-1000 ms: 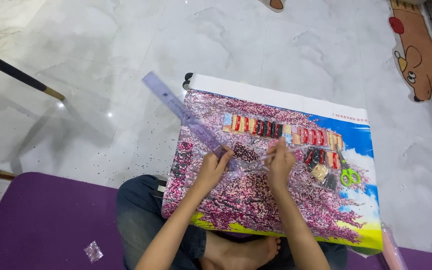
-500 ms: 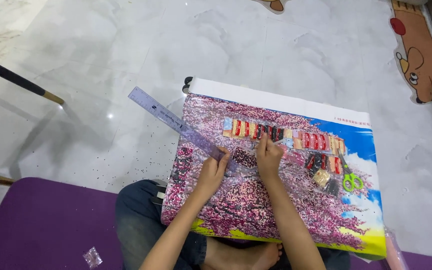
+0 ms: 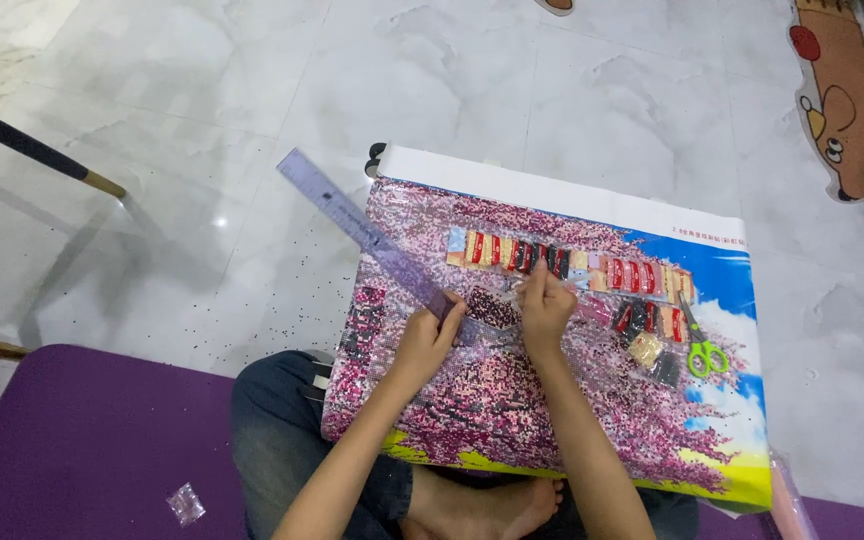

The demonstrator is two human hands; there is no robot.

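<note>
Head view: a diamond-painting canvas with a pink blossom picture is laid across the lap of a person seated cross-legged, so the working area is kept flat and within reach. The left hand is pressed down on the near end of a translucent purple ruler, which is laid slantwise over the canvas's left edge and sticks out over the marble floor; the fingers are flat on it, apparently so it is held steady as a guide. The right hand is closed narrow in a pinch just right of the ruler's end, over a dark patch of beads; whether a pen is held cannot be told. A row of small bead packets is lined up along the canvas's upper part, close for picking. Green-handled scissors are parked at the right. A purple mat is under the person.
</note>
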